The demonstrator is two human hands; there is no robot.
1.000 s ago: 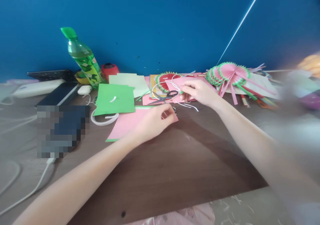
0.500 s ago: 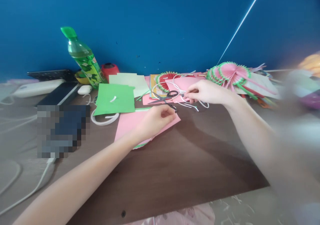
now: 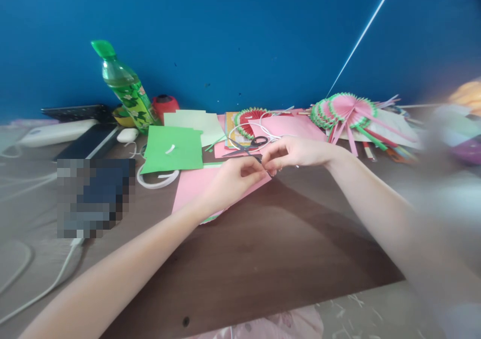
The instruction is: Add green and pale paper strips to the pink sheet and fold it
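pinching the right corner of one pink green-edged paper sheet (image 3: 191, 188): left hand (image 3: 238, 178), thumb set against fingers, over the brown desk (image 3: 270, 248). meeting it, fingertips to fingertips: right hand (image 3: 296, 151), fingers bent inward; whether it grips anything cannot be told. at the join: one thin dark piece (image 3: 271, 174), too small to name. with the joined fingertips as dial centre, the pink green-edged paper sheet lies between eight and nine o'clock, partly under the left hand. between nine and ten: bright green sheet (image 3: 175, 162), bearing a white scrap (image 3: 170, 149). ten: pale green sheet (image 3: 199, 128); farther out, green-capped drink bottle (image 3: 126, 86). near eleven: dark-handled scissors (image 3: 246, 149). two: pink-and-green pleated paper fans (image 3: 349, 109).
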